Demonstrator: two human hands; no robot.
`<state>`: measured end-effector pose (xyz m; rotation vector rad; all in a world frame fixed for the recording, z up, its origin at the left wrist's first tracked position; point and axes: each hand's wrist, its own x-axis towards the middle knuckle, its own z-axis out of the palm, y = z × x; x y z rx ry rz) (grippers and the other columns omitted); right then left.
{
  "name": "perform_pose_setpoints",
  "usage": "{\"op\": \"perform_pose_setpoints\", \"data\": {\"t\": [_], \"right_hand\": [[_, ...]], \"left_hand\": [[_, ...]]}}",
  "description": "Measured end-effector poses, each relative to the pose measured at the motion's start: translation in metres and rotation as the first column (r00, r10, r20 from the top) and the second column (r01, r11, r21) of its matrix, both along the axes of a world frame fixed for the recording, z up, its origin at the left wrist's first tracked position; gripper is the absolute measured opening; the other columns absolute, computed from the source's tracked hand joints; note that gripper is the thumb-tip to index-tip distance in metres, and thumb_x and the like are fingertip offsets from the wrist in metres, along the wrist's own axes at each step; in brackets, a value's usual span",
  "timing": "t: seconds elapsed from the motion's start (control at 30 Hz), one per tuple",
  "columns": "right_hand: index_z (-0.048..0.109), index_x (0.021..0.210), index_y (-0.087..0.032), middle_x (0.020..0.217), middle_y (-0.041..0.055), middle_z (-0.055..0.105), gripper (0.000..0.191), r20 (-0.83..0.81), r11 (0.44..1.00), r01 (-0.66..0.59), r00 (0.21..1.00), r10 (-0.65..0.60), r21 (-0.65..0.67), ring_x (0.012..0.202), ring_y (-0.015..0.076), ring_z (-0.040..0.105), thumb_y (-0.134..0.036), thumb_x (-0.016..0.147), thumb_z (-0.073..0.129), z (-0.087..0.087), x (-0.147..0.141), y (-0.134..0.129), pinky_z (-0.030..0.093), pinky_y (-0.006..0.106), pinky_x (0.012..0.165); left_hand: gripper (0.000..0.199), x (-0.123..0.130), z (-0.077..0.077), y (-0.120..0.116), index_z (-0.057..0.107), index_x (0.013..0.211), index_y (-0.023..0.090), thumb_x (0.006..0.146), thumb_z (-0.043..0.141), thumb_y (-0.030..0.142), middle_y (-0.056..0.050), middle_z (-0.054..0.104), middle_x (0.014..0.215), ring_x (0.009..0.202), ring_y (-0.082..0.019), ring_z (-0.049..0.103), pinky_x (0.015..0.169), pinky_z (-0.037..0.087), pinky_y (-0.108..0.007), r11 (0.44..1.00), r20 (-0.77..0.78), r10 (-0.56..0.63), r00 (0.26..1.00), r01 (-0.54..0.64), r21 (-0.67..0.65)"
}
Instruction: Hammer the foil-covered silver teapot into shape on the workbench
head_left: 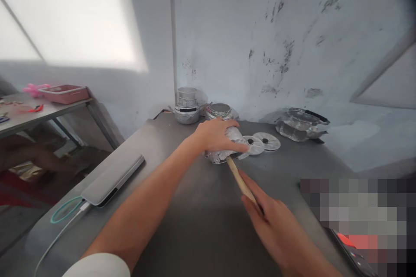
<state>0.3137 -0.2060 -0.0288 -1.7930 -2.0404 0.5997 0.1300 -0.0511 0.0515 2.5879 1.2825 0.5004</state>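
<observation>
My left hand (219, 136) reaches over a crumpled silver metal pot (234, 135), its fingers and thumb spread around the top and near side. Much of the pot is hidden beneath the hand. In my right hand (268, 218) a pale wooden stick (238, 176) is gripped, slanting up and left. Its far end meets the pot's near edge, just below my left thumb; whether it goes inside I cannot tell. Beside the pot, to the right, lie two round metal lids (255, 146) (269, 142) with black knobs, one partly overlapping the other.
At the back of the grey table (195, 225) stand stacked metal pots (187, 108) and another round pot (221, 110). Crumpled pans (300, 123) sit back right. A power bank (113, 180) with cables lies left. Beyond, a side table holds a pink basket (66, 94).
</observation>
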Motion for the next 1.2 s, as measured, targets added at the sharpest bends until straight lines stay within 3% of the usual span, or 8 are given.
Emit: {"op": "perform_pose_setpoints", "data": {"t": [0.1, 0.27, 0.5, 0.7, 0.97, 1.2], "right_hand": [[0.029, 0.156, -0.020, 0.053, -0.0025, 0.063, 0.061, 0.080, 0.997, 0.022, 0.996, -0.028, 0.069, 0.049, 0.0234, 0.062, -0.045, 0.101, 0.026, 0.001, 0.001, -0.002, 0.038, 0.030, 0.052], [0.033, 0.155, -0.027, 0.070, 0.0030, 0.073, 0.057, 0.196, 0.999, 0.003, 0.980, -0.014, 0.054, 0.066, 0.0282, 0.071, -0.037, 0.100, 0.029, -0.007, 0.006, 0.001, 0.045, 0.034, 0.061], [0.031, 0.156, -0.023, 0.060, -0.0002, 0.068, 0.056, 0.108, 0.989, 0.019, 0.994, -0.035, 0.150, 0.055, 0.0237, 0.068, -0.038, 0.102, 0.029, 0.002, 0.002, 0.000, 0.040, 0.029, 0.054], [0.032, 0.156, -0.027, 0.066, 0.0020, 0.070, 0.056, 0.102, 0.998, -0.042, 0.994, 0.038, 0.041, 0.066, 0.0251, 0.071, -0.031, 0.100, 0.031, 0.000, 0.001, 0.000, 0.045, 0.031, 0.060], [0.035, 0.154, -0.029, 0.068, -0.0007, 0.070, 0.054, -0.039, 0.999, 0.036, 0.999, -0.035, 0.033, 0.064, 0.0221, 0.070, -0.042, 0.101, 0.031, 0.004, 0.002, -0.001, 0.046, 0.029, 0.060], [0.033, 0.155, -0.027, 0.079, 0.0030, 0.072, 0.054, 0.011, 1.000, -0.025, 1.000, 0.025, 0.009, 0.072, 0.0239, 0.070, -0.038, 0.102, 0.028, -0.001, 0.001, 0.002, 0.047, 0.033, 0.068]], "left_hand": [[0.089, -0.001, 0.000, 0.000, 0.049, 0.140, 0.037, 0.069, 0.051, 0.089, -0.005, 0.057, 0.132, 0.114, -0.034, 0.057, 0.093, 0.046, -0.045, 1.000, 0.011, 0.003, 1.000, -0.003, -0.003], [0.090, -0.001, 0.000, 0.000, 0.049, 0.140, 0.037, 0.068, 0.050, 0.091, -0.006, 0.057, 0.133, 0.113, -0.034, 0.058, 0.091, 0.047, -0.044, 1.000, 0.003, -0.003, 1.000, 0.003, -0.011], [0.089, -0.001, -0.001, 0.002, 0.049, 0.141, 0.037, 0.069, 0.050, 0.090, -0.005, 0.056, 0.135, 0.116, -0.035, 0.056, 0.093, 0.046, -0.045, 1.000, -0.002, 0.014, 1.000, -0.014, 0.002], [0.090, -0.001, 0.002, 0.000, 0.048, 0.141, 0.036, 0.070, 0.050, 0.090, -0.006, 0.056, 0.136, 0.117, -0.036, 0.057, 0.092, 0.047, -0.044, 1.000, -0.002, 0.001, 1.000, -0.001, -0.017], [0.089, -0.001, 0.002, -0.002, 0.048, 0.141, 0.035, 0.070, 0.052, 0.088, -0.006, 0.055, 0.138, 0.119, -0.037, 0.055, 0.097, 0.044, -0.045, 1.000, -0.003, 0.011, 1.000, -0.011, -0.020], [0.091, -0.002, 0.000, 0.000, 0.048, 0.141, 0.038, 0.068, 0.051, 0.091, -0.007, 0.055, 0.137, 0.116, -0.036, 0.056, 0.095, 0.045, -0.049, 1.000, 0.013, 0.013, 1.000, -0.012, -0.020]]}}
